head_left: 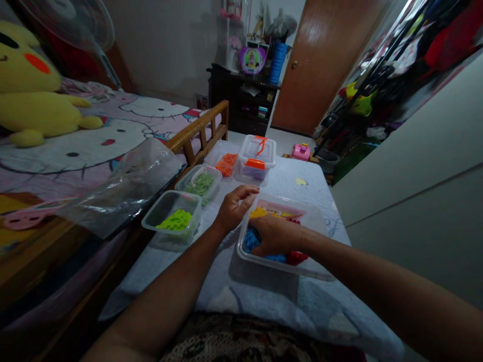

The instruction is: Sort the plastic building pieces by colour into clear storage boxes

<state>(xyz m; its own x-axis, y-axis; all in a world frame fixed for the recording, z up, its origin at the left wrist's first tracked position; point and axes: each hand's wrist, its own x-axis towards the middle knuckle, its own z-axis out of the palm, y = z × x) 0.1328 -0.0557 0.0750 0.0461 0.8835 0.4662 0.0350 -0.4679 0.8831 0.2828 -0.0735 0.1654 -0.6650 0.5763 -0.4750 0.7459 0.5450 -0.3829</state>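
A clear plastic box [317,271] with mixed blue, red and yellow small pieces sits before me on a cloth-covered table [264,296]. My right hand [273,234] reaches down inside it among the pieces, fingers curled and hidden. My left hand [236,206] hovers at the box's left rim, fingers curled in a loose pinch; what they hold is too small to name. To the left stands a container of bright green pieces [174,220], behind it one with darker green pieces [199,183], then one with orange pieces [227,164].
A lidded clear box with an orange latch [257,157] stands at the table's far end. A bed with a wooden rail [196,133], a clear plastic bag [124,186] and a yellow plush toy [33,95] lies left. A wall [415,166] is close on the right.
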